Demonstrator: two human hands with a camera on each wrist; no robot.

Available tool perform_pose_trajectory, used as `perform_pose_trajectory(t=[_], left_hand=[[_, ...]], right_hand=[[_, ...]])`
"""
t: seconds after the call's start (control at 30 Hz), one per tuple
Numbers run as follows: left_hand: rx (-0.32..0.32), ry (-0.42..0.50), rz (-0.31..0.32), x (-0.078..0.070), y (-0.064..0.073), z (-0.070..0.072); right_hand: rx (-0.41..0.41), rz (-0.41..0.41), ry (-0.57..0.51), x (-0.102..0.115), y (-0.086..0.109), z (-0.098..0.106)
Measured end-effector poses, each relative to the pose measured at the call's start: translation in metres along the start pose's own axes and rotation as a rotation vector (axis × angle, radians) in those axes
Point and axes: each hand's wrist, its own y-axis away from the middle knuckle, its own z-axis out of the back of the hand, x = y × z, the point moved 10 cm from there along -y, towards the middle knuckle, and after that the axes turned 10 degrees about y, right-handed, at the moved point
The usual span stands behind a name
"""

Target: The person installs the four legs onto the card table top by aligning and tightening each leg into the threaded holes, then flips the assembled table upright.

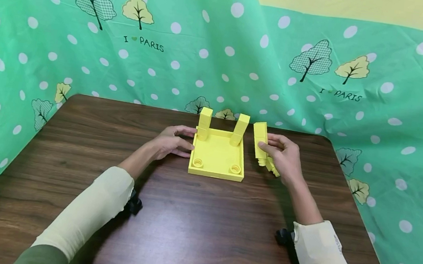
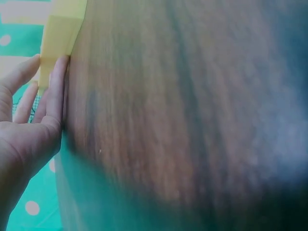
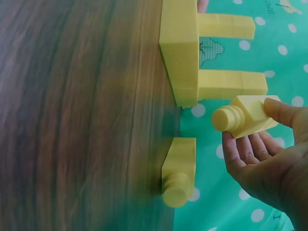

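The right hand (image 1: 285,157) pinches a yellow block (image 1: 260,136) between thumb and fingers, its round peg toward six o'clock. At that hand's seven o'clock, a second block (image 1: 273,168) lies on the bench (image 1: 200,219), partly hidden in the head view. At nine o'clock sits a yellow tray (image 1: 219,151), with upright posts (image 1: 204,122) at its eleven and one o'clock corners. The left hand (image 1: 169,144), fingers relaxed, touches the tray's nine o'clock side. The left wrist view cuts off the tray and blurs the bench.
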Motion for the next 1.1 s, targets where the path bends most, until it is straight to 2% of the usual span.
perform_pose_trajectory(t=[0.27,0.7,1.0,1.1], left_hand=[[-0.006,0.006,-0.020,0.003,-0.002,0.003],[-0.015,-0.001,-0.027,0.004,-0.003,0.002],[-0.025,-0.008,-0.020,0.004,-0.005,0.001],[-0.032,-0.008,-0.018,0.004,-0.004,0.001]], right_hand=[[0.070,-0.020,-0.064,0.006,-0.002,-0.019],[0.069,-0.032,-0.206,0.015,-0.002,-0.029],[0.068,0.007,-0.339,0.021,-0.001,-0.039],[0.079,0.016,-0.353,0.026,0.000,-0.045]])
